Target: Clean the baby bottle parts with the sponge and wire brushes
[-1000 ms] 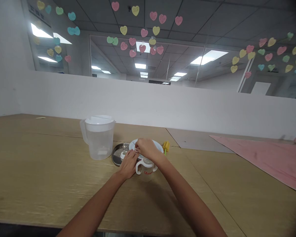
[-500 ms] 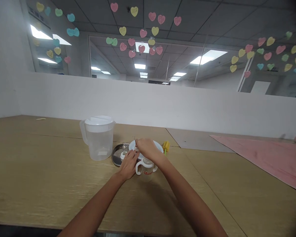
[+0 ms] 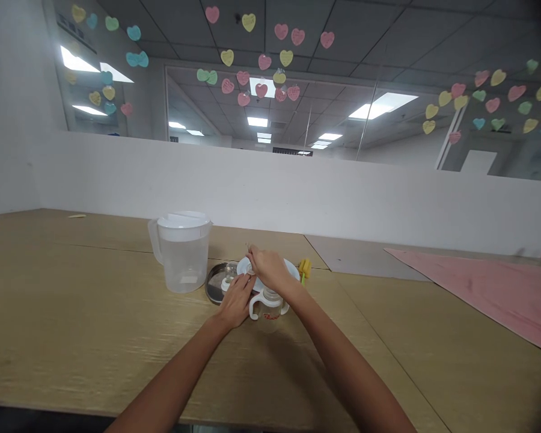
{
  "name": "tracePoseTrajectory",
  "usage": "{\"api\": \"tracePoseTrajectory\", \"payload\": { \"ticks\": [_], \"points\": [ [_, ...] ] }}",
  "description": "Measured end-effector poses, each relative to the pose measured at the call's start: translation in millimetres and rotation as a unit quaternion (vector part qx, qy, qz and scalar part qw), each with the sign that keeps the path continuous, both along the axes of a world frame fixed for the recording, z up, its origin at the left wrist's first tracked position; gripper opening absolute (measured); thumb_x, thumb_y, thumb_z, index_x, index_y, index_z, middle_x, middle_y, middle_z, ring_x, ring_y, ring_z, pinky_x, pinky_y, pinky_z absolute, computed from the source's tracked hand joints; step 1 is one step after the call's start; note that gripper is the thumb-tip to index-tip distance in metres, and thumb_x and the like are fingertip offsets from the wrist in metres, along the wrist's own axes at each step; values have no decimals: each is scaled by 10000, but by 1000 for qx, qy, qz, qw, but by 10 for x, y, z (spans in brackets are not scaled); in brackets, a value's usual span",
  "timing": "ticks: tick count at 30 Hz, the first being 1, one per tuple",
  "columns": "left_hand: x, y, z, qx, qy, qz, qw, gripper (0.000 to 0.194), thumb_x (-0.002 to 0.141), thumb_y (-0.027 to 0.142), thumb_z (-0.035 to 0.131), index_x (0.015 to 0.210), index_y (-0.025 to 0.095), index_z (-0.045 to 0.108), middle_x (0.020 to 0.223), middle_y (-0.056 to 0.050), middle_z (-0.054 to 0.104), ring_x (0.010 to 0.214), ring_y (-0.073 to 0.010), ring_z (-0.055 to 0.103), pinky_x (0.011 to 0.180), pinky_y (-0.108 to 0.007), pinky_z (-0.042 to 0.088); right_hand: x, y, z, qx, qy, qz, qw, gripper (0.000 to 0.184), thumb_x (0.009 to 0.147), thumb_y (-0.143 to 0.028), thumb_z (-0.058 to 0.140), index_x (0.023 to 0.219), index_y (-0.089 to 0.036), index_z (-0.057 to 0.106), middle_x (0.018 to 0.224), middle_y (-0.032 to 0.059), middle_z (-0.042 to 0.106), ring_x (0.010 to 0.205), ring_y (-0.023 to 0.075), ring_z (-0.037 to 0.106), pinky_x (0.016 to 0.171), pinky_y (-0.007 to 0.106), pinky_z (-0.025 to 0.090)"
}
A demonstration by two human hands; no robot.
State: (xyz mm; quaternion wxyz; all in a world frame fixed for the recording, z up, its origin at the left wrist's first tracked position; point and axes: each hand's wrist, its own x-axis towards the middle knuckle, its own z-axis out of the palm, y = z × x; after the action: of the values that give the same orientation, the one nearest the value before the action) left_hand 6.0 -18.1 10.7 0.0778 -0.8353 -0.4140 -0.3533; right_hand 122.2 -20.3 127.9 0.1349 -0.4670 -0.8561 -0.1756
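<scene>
My right hand (image 3: 268, 269) pinches a small clear piece (image 3: 251, 270) over a white plate (image 3: 290, 265), and a thin tip rises above its fingers. My left hand (image 3: 237, 300) is just below, its fingertips close to that piece; I cannot tell whether it holds anything. It is next to a clear two-handled baby bottle (image 3: 268, 310) with white handles. Beyond my left hand, a small glass bottle (image 3: 229, 278) stands on a round dark metal tray (image 3: 214, 284).
A clear plastic pitcher with a white lid (image 3: 183, 255) stands left of the tray. A yellow bottle brush (image 3: 303, 269) lies behind the plate. A pink sheet (image 3: 478, 288) covers the right of the wooden table (image 3: 94, 325). A white partition (image 3: 270, 186) runs along the back.
My right hand and the small clear piece have risen slightly, and the thin tip shows more clearly above my fingers. The view has shifted a little.
</scene>
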Motion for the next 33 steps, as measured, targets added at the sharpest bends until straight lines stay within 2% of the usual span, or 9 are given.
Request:
{"api": "tracePoseTrajectory", "payload": {
  "ticks": [4, 7, 11, 17, 23, 28, 33],
  "points": [
    [0, 16, -20, 8, 14, 7, 1000, 357, 850, 300, 398, 1162, 136, 457, 1114, -134, 505, 1060, -251, 435, 944, -427, 320, -5, -12, 6, -30, -9, 6, 1000, 259, 902, -303, 354, 954, -164, 565, 858, 85, 649, 799, 183, 606, 635, 235, 374],
    [0, 18, -22, 16, 22, 3, 1000, 368, 841, 283, 407, 1178, 139, 440, 1116, -131, 509, 1066, -248, 435, 950, -432, 313, 27, 21, 9, -72, -31, 1, 997, 177, 833, -242, 464, 890, -166, 613, 873, 82, 652, 825, 176, 597, 640, 229, 363],
    [5, 4, -7, 19, 21, 2, 1000, 376, 840, 290, 410, 1189, 153, 437, 1110, -122, 523, 1061, -245, 440, 956, -441, 304, 70, 58, 13, -97, -36, 14, 995, 175, 793, -178, 497, 891, -156, 641, 881, 96, 653, 838, 168, 586, 659, 223, 353],
    [1, 6, -9, 20, 25, -2, 999, 397, 852, 305, 388, 1210, 136, 422, 1176, -140, 496, 1093, -249, 427, 979, -449, 281, 107, 83, 4, -82, -40, 44, 995, 195, 784, -121, 475, 879, -158, 641, 858, 86, 657, 810, 163, 580, 638, 225, 329],
    [0, 9, -14, 18, 23, 5, 1000, 406, 849, 299, 390, 1207, 113, 431, 1110, -147, 522, 1081, -257, 430, 966, -447, 299, 152, 107, -15, -57, -29, 81, 995, 149, 812, -136, 443, 842, -174, 584, 828, 40, 646, 738, 144, 568, 565, 228, 290],
    [-6, 20, -20, 17, 12, -2, 1000, 434, 853, 311, 382, 1238, 113, 409, 1098, -150, 528, 1079, -259, 436, 956, -446, 311, 164, 86, 18, -56, -45, 65, 995, 163, 889, -216, 377, 922, -163, 528, 828, 64, 627, 726, 148, 559, 594, 229, 313],
    [-22, 57, -65, 26, 8, -6, 1000, 504, 861, 337, 367, 1313, 119, 318, 1164, -159, 501, 1139, -263, 402, 966, -443, 295, 183, 78, 33, -47, -39, 68, 996, 166, 891, -203, 368, 998, -134, 474, 834, 89, 624, 731, 168, 560, 592, 241, 325]
  ]
}}
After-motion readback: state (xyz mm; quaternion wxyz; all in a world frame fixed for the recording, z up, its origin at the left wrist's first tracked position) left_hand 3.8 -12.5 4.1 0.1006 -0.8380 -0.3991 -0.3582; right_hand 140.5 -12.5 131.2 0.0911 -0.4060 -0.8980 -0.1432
